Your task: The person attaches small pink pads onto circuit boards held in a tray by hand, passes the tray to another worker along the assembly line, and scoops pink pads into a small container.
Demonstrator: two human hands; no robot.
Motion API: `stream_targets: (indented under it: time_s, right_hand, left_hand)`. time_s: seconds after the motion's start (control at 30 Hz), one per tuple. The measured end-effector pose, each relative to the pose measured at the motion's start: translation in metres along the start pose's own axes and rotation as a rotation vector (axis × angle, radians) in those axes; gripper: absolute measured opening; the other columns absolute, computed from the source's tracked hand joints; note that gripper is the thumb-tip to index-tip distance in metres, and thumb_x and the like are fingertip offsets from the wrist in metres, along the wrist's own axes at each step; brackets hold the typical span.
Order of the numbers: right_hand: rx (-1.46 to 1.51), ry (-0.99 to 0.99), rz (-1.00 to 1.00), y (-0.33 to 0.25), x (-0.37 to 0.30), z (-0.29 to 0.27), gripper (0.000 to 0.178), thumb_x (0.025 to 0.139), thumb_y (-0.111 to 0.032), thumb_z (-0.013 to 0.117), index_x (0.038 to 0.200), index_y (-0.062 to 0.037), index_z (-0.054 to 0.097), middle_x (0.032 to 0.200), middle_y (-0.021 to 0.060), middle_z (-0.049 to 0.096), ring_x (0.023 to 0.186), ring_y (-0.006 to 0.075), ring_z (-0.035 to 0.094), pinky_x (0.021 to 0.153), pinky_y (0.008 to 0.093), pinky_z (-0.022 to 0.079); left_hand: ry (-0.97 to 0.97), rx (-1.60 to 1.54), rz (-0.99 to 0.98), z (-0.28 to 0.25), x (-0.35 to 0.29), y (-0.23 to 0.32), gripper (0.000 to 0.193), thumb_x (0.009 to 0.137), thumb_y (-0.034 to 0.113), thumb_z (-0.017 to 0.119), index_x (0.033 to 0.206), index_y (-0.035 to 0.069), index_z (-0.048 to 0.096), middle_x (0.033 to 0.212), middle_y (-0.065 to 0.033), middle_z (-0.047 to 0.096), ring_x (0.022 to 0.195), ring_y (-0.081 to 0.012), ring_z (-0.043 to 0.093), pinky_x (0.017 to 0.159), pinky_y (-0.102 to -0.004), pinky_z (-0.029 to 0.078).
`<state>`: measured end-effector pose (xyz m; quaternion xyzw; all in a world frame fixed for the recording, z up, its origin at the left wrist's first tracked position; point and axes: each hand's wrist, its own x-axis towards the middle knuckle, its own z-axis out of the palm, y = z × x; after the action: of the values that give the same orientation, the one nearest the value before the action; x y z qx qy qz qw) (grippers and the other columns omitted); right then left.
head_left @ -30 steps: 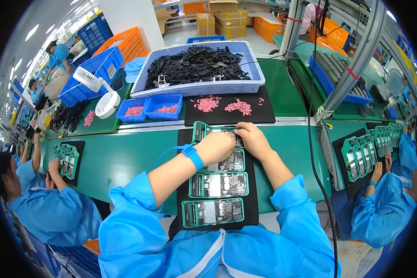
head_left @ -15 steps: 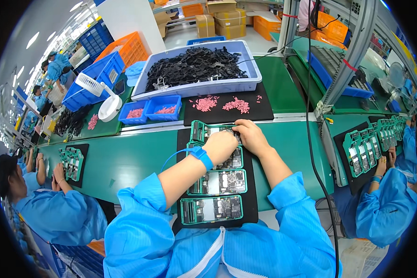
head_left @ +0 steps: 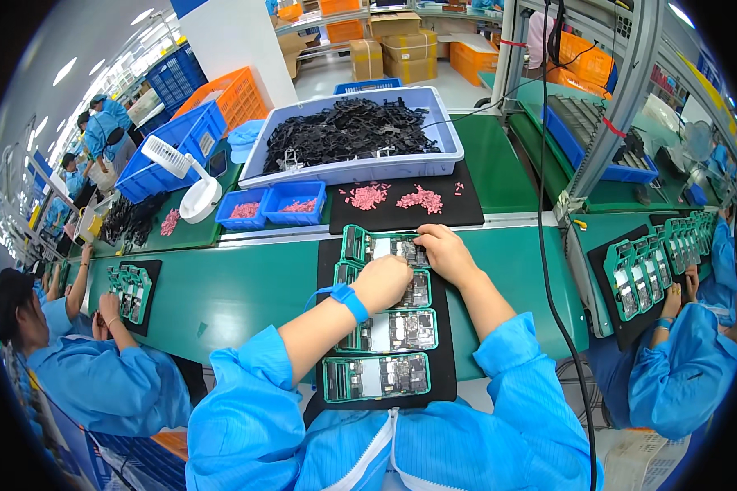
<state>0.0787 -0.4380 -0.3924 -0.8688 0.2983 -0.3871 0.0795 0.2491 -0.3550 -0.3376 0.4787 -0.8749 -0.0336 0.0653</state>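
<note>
Fingers of both hands press together on the two far trays, left hand (head_left: 382,282) on the second tray (head_left: 381,286), right hand (head_left: 444,252) on the top tray (head_left: 382,245), suggesting the two nearer trays (head_left: 377,353) on the mat (head_left: 446,376) remain.

matt black mat (head_left: 444,370), glossy green plastic frames (head_left: 377,378)

Grey bin (head_left: 446,155) of black plastic parts at back, two pink part piles (head_left: 395,197) on the black mat in front. Small blue trays (head_left: 272,204) and white desk fan (head_left: 190,176) left of it; co-workers in blue coats both sides.
</note>
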Motion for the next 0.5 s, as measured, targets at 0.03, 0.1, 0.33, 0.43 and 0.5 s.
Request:
stream_targets:
  time_s: [0.03,0.1,0.33,0.43,0.5]
  right_hand:
    - [-0.015,-0.01,-0.011,0.001,0.0,0.0,0.017,0.072,0.001,0.058,0.088,-0.0022,0.065,0.104,0.0119,0.062,0.097,0.0297,0.058,0.083,0.037,0.049]
    - [-0.029,-0.014,-0.013,0.001,0.0,0.0,0.018,0.072,0.001,0.058,0.088,-0.0022,0.065,0.104,0.012,0.062,0.096,0.0296,0.058,0.083,0.0371,0.049]
    - [-0.006,-0.043,0.033,-0.007,0.005,-0.002,0.025,0.074,0.001,0.056,0.096,-0.0046,0.066,0.103,0.0115,0.061,0.098,0.0288,0.057,0.084,0.0372,0.048]
    - [-0.061,-0.097,0.039,-0.01,0.006,-0.006,0.027,0.075,0.001,0.055,0.098,-0.0059,0.066,0.103,0.0111,0.06,0.097,0.0287,0.057,0.084,0.0366,0.048]
    - [-0.086,-0.137,0.054,-0.013,0.009,-0.012,0.029,0.075,0.001,0.056,0.1,-0.0071,0.067,0.102,0.011,0.06,0.097,0.0285,0.057,0.084,0.0365,0.048]
  left_hand:
    - [-0.006,-0.016,0.034,0.0,-0.001,-0.004,0.007,0.071,0.004,0.06,0.074,0.001,0.066,0.083,-0.016,0.062,0.083,-0.032,0.064,0.073,-0.0402,0.053]
    - [-0.051,-0.035,0.06,-0.001,-0.004,-0.01,0.014,0.078,0.014,0.061,0.085,0.004,0.067,0.082,-0.0129,0.061,0.081,-0.0301,0.062,0.072,-0.0391,0.052]
    - [0.004,-0.164,0.067,-0.046,-0.026,-0.021,0.025,0.076,0.015,0.067,0.098,0.003,0.068,0.082,-0.0133,0.061,0.082,-0.0304,0.061,0.074,-0.0391,0.05]
    - [0.078,-0.171,0.083,-0.112,-0.05,-0.008,0.025,0.079,0.018,0.067,0.098,0.002,0.065,0.084,-0.0147,0.062,0.08,-0.0325,0.061,0.072,-0.0411,0.05]
    - [0.165,-0.197,0.067,-0.163,-0.069,0.003,0.026,0.078,0.017,0.067,0.098,0.002,0.065,0.083,-0.0143,0.062,0.078,-0.0319,0.061,0.069,-0.0401,0.049]
